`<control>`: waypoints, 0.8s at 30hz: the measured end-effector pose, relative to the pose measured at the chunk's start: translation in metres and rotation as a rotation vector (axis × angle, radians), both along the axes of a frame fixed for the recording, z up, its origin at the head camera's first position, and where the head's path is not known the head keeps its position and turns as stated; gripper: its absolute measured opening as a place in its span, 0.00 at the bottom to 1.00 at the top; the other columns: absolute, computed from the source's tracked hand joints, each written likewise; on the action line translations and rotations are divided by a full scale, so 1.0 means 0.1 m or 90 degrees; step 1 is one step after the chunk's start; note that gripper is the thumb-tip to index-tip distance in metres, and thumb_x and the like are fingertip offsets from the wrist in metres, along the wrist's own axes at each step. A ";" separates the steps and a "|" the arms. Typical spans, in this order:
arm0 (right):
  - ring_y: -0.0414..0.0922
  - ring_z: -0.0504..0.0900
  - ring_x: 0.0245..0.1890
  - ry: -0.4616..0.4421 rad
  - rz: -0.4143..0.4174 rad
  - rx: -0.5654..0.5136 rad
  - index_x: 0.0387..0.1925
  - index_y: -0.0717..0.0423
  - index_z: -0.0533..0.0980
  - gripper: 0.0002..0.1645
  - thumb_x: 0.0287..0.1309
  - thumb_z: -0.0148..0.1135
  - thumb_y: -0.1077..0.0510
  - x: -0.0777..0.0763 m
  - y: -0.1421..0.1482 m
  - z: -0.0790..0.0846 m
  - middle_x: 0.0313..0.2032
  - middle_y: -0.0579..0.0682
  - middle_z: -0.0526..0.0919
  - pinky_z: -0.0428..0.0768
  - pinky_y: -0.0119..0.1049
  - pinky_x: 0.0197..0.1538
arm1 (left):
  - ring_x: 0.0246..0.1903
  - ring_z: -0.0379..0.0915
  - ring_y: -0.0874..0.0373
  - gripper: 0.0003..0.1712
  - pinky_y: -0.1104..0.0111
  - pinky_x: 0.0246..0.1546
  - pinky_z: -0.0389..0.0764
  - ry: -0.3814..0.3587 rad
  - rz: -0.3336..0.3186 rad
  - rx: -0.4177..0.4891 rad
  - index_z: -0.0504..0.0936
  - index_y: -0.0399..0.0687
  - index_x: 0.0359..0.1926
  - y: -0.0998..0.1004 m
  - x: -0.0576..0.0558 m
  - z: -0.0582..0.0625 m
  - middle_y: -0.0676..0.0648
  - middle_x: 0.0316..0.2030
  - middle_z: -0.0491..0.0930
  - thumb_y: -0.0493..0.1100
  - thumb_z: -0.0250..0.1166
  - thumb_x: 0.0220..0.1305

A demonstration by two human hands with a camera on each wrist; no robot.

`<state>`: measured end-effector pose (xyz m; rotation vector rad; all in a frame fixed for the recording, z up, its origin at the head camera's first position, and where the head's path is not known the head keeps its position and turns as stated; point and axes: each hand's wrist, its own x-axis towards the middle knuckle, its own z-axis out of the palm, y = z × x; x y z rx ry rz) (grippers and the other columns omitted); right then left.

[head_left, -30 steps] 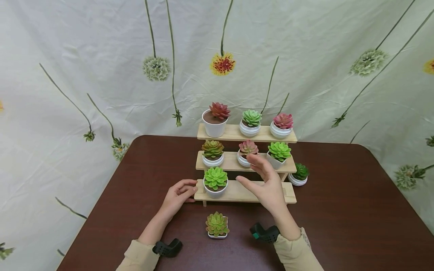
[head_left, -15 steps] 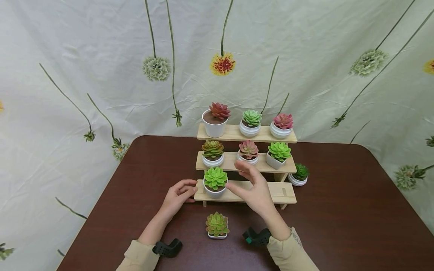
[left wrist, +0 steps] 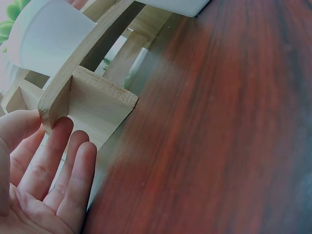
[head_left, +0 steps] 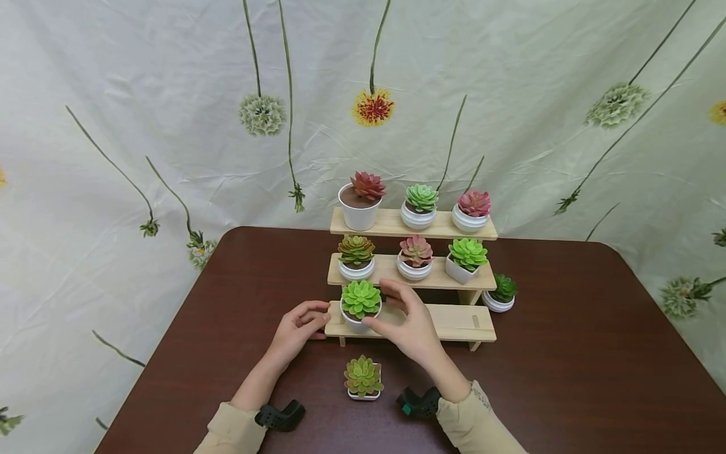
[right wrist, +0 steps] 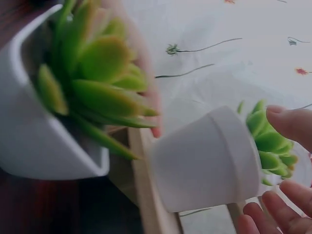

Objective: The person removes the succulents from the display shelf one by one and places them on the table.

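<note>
My left hand [head_left: 300,325] pinches the left end of the lowest board of a wooden three-step plant stand [head_left: 462,320], thumb on the end and a fingertip beneath in the left wrist view. On that board stands a bright green succulent in a round white pot [head_left: 358,323], upright. Close to the right side of this pot is my right hand [head_left: 412,328], thumb and fingers spread around its rim. In the right wrist view the thumb [right wrist: 292,126] and fingers frame the succulent's leaves, with a gap at the fingers. A green, brown-tipped succulent in a square white pot [head_left: 363,396] sits in front of the stand.
Three potted succulents, one in a larger white pot [head_left: 360,216], line the top board. Three more, including a pink one [head_left: 416,250], stand on the middle board. A dark green potted succulent [head_left: 500,297] is on the brown table [head_left: 573,353], right of the stand. Floral cloth [head_left: 510,75] hangs behind.
My right hand has moved left and slightly down, from the right part of the lowest board to the green succulent's pot. The left hand stays on the board's end.
</note>
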<state>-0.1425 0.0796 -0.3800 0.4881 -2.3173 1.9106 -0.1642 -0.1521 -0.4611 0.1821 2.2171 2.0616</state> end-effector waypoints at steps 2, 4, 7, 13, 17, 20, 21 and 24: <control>0.58 0.72 0.54 0.000 0.003 0.006 0.55 0.73 0.68 0.36 0.41 0.73 0.71 0.00 -0.01 -0.03 0.54 0.65 0.72 0.70 0.51 0.59 | 0.36 0.77 0.60 0.16 0.63 0.34 0.83 0.000 0.000 -0.001 0.75 0.32 0.52 0.00 0.00 0.00 0.36 0.39 0.80 0.34 0.60 0.64; 0.58 0.74 0.53 -0.004 0.006 0.011 0.56 0.72 0.68 0.37 0.41 0.73 0.71 0.00 -0.03 -0.05 0.54 0.64 0.73 0.71 0.51 0.58 | 0.36 0.78 0.60 0.16 0.63 0.34 0.83 0.000 0.000 0.000 0.74 0.32 0.52 0.00 0.00 0.00 0.36 0.39 0.80 0.34 0.60 0.64; 0.58 0.74 0.52 -0.010 0.010 0.015 0.56 0.70 0.68 0.38 0.41 0.73 0.71 0.00 -0.05 -0.07 0.53 0.64 0.73 0.72 0.51 0.57 | 0.36 0.78 0.60 0.16 0.63 0.34 0.83 -0.002 0.001 0.000 0.74 0.32 0.53 0.00 0.00 0.00 0.36 0.39 0.80 0.34 0.60 0.64; 0.55 0.75 0.52 -0.025 0.015 0.026 0.57 0.68 0.68 0.39 0.41 0.74 0.70 0.00 -0.09 -0.14 0.53 0.62 0.73 0.72 0.49 0.56 | 0.35 0.78 0.60 0.17 0.63 0.34 0.83 -0.005 0.004 -0.004 0.74 0.32 0.53 0.01 0.00 0.01 0.37 0.39 0.80 0.35 0.60 0.64; 0.54 0.76 0.52 -0.034 0.022 0.035 0.59 0.67 0.66 0.41 0.41 0.74 0.69 -0.02 -0.10 -0.19 0.54 0.61 0.73 0.73 0.47 0.56 | 0.35 0.78 0.60 0.17 0.63 0.34 0.83 -0.004 0.004 -0.005 0.74 0.32 0.53 0.01 0.00 0.01 0.36 0.39 0.80 0.35 0.60 0.64; 0.54 0.75 0.53 -0.038 0.024 0.038 0.60 0.67 0.64 0.42 0.42 0.74 0.69 -0.02 -0.10 -0.21 0.54 0.62 0.73 0.72 0.45 0.57 | 0.35 0.78 0.61 0.17 0.63 0.34 0.82 -0.003 0.004 -0.005 0.74 0.32 0.53 0.01 0.00 0.01 0.36 0.39 0.80 0.34 0.60 0.64; 0.54 0.74 0.54 -0.039 0.025 0.041 0.60 0.67 0.64 0.43 0.42 0.73 0.69 -0.03 -0.11 -0.21 0.54 0.62 0.73 0.72 0.45 0.57 | 0.35 0.78 0.61 0.17 0.63 0.34 0.82 -0.003 0.004 -0.005 0.74 0.32 0.53 0.01 0.01 0.02 0.36 0.39 0.80 0.34 0.60 0.64; 0.54 0.73 0.55 -0.037 0.021 0.047 0.60 0.67 0.63 0.43 0.42 0.73 0.69 -0.03 -0.11 -0.22 0.54 0.63 0.73 0.72 0.45 0.58 | 0.35 0.78 0.61 0.17 0.64 0.34 0.82 -0.003 0.004 -0.004 0.74 0.31 0.53 0.02 0.01 0.03 0.35 0.39 0.80 0.34 0.60 0.64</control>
